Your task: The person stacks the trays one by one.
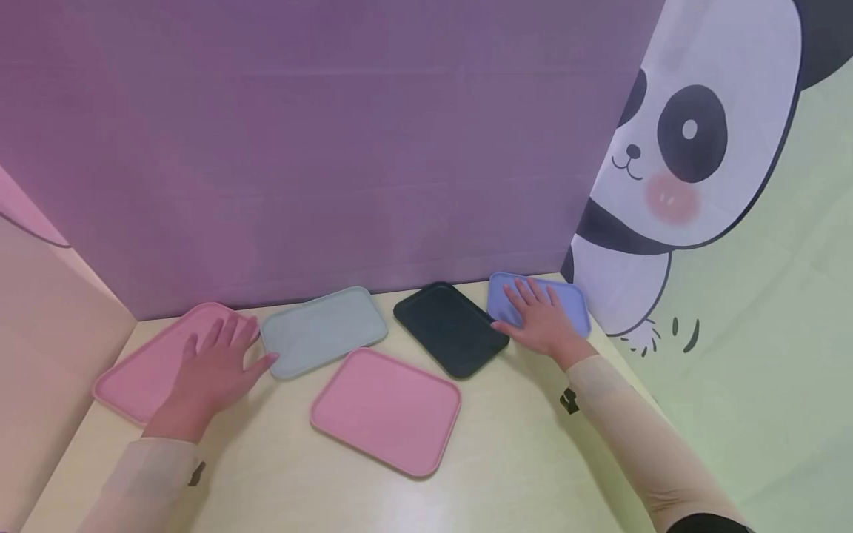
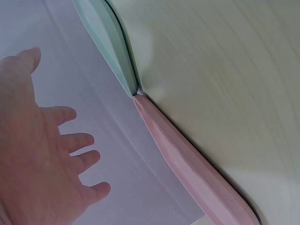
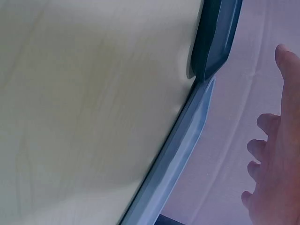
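Left hand (image 1: 213,366) spread flat over pink tray (image 1: 143,366), gripping nothing; tray's long axis runs diagonally beneath fingers. Right hand (image 1: 540,320) flat over blue tray (image 1: 573,303).

Pale table (image 1: 533,459) — five trays: two pink, grey-green, black, blue.

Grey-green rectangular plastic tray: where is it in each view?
Head: grey-green rectangular plastic tray lies centre-left, by the purple back wall.
Left wrist: its edge shows top centre-left, meeting the pink tray's corner.
Right wrist: not in view.
Shared landmark: left hand.
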A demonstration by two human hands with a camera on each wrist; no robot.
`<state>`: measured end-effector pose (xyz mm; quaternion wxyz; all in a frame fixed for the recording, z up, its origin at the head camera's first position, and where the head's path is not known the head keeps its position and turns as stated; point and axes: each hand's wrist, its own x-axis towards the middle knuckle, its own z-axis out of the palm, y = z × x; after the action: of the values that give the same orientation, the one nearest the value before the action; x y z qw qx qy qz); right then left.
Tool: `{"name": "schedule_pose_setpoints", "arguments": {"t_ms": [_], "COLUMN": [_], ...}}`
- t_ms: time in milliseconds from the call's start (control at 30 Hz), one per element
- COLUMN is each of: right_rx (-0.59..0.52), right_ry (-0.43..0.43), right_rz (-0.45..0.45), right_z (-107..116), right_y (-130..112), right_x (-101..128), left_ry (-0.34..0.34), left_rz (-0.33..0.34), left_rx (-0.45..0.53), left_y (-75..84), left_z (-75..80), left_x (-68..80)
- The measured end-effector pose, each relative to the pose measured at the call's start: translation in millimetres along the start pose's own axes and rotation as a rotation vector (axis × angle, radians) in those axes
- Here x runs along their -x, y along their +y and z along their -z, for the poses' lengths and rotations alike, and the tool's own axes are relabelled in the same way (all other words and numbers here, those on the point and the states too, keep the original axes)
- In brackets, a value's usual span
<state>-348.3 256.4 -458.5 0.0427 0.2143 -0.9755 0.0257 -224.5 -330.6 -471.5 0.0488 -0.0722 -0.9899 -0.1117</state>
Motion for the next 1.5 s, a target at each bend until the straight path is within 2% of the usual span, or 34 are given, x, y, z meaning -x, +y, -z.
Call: {"name": "schedule_pose_setpoints", "arguments": {"t_ms": [233,300,500,667,900,1000,1333,1500], "right_rx": [-0.028,-0.052,-0.216,-0.341,-0.438,-0.482,-0.572,-0.577], "right_ry": [0.094,0.129,0.239,0.255,0.29,0.267,0.109,0.053], "right_rz": [0.035,0.049,0.096,0.124,0.201,0.221,0.261,0.293], "right_z": [-5,-8,-16,-16,-23,-25,-30,-36], "right_y": [-1,0,-7,-23,-44,-54,-91,-105], "right_x": [1,0,3,11,17,20,32,36], "left_ry": [0.109,0.121,0.074,0.012,-0.061,-0.109,-0.268,-0.303], "left_rz": [-0.048,-0.055,-0.037,-0.015,-0.018,-0.028,-0.046,-0.033], "left_rx": [-0.012,-0.003,0.066,0.177,0.339,0.4,0.628,0.714], "left_y": [7.4,9.6,14.4,17.5,28.3,34.7,47.6,53.5], "left_z": [-1.6,-1.2,-0.8,-3.5,-5.8,-7.8,-22.6,-28.1], "left_x": [0.1,0.2,-0.4,1.8,8.3,11.3,20.1,23.3]}}
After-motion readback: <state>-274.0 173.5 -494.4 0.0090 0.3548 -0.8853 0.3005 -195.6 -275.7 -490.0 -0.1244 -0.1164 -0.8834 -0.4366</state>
